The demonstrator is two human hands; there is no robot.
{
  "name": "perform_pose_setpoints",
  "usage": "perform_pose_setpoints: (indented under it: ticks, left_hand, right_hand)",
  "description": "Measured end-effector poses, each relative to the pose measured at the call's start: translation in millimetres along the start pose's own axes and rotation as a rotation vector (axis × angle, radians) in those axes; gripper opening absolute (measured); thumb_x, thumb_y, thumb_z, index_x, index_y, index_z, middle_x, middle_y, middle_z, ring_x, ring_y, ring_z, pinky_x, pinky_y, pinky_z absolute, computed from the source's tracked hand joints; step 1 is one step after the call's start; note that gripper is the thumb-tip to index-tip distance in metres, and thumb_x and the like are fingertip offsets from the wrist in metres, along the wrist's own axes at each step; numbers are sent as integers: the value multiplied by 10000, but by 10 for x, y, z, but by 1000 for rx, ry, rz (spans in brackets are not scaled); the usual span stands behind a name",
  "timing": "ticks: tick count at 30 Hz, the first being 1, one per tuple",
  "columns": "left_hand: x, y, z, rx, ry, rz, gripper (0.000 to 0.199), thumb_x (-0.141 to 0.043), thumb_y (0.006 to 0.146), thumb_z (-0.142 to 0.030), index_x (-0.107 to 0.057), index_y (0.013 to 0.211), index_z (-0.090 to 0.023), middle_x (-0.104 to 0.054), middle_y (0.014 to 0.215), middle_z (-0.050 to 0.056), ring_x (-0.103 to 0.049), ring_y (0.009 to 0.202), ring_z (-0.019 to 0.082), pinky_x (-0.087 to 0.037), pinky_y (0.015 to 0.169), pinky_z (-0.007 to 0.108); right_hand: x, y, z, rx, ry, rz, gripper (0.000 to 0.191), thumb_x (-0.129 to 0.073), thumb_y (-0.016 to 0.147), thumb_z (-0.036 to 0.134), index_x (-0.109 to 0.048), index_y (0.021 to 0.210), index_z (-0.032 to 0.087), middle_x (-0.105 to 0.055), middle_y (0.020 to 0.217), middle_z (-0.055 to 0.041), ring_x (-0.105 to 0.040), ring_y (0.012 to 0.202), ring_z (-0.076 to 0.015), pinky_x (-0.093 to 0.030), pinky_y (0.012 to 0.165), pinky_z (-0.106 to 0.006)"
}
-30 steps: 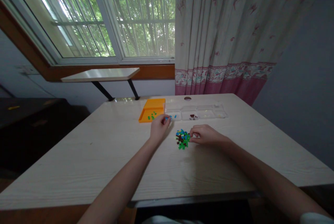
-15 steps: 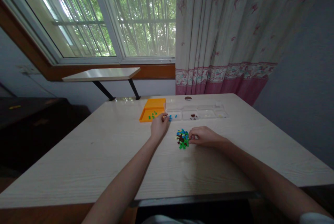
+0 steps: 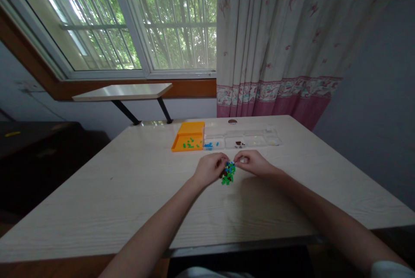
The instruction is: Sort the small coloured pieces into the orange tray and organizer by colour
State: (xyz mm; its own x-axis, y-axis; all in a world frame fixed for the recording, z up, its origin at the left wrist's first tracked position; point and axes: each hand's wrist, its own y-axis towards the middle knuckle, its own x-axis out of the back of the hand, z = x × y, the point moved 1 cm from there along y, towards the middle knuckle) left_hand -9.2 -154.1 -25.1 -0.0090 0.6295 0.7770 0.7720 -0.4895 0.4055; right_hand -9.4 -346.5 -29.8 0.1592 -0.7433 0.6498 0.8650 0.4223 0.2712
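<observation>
A small cluster of green, blue and brown pieces (image 3: 228, 174) is at the middle of the pale table, between my two hands. My left hand (image 3: 211, 168) is closed at the cluster's upper left edge; whatever its fingertips pinch is too small to name. On the other side, my right hand (image 3: 253, 162) pinches the cluster's upper right edge with thumb and finger. Beyond them, green bits lie in an open orange box (image 3: 191, 129). Blue bits (image 3: 209, 145) and brown bits (image 3: 239, 143) lie in separate compartments of a clear tray (image 3: 251, 142).
The wooden table (image 3: 145, 209) spans the view. A small raised shelf (image 3: 125, 91) on black brackets stands at its back left, below the window. A dark round object (image 3: 232, 121) lies near the back edge. A curtain (image 3: 275, 53) hangs behind.
My left hand has come back from the blue bits in the clear tray to the cluster. My right hand has shifted slightly up along the cluster's edge. The view has moved a little.
</observation>
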Motion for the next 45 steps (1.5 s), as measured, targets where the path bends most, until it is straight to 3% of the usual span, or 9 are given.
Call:
perform_pose_setpoints:
  ticks: [5, 8, 20, 30, 41, 45]
  left_hand:
    - [15, -10, -65, -47, 24, 37, 196, -456, 802, -305, -599, 884, -200, -588, 681, -14, -494, 581, 85, -353, 549, 181]
    - [17, -9, -66, -61, 29, 52, 189, -482, 789, -316, -598, 880, -198, -571, 658, -21, -487, 574, 84, -351, 541, 180]
    - [13, -15, -64, -114, -48, 34, 178, -459, 812, -254, -607, 897, -205, -634, 827, 2, -557, 713, 95, -407, 638, 188]
    - [-1, -17, -71, -55, -30, 37, 204, -499, 783, -322, -600, 895, -184, -557, 622, -20, -484, 548, 79, -356, 520, 175]
    - [-3, -13, -58, -70, -60, 0, 204, -484, 791, -318, -598, 884, -177, -532, 610, -21, -453, 545, 80, -341, 520, 177]
    - [74, 2, -46, -46, -68, -78, 201, -478, 794, -305, -605, 880, -176, -540, 603, -16, -460, 543, 80, -352, 524, 177]
  right_hand:
    - [-126, 33, -9, -219, 443, -46, 287, -606, 670, 403, -520, 790, 157, -494, 570, 43, -361, 369, -36, -283, 330, -155]
    - [-169, 40, 9, -256, 533, -42, 331, -641, 627, 422, -504, 777, 160, -503, 603, 38, -372, 369, -31, -312, 315, -154]
    - [-153, 28, 50, -231, 584, -2, 364, -660, 617, 422, -444, 760, 167, -472, 638, 50, -369, 374, -8, -299, 302, -124]
    - [-193, 49, 39, -214, 610, -25, 326, -630, 638, 406, -428, 733, 168, -457, 548, 78, -363, 323, -15, -266, 293, -138]
    - [-166, 48, 60, -200, 603, -10, 319, -621, 648, 410, -438, 743, 167, -443, 524, 82, -364, 325, -25, -266, 307, -147]
    - [-123, 36, 28, -190, 496, -23, 287, -576, 695, 411, -457, 780, 165, -469, 597, 56, -366, 362, -28, -281, 329, -151]
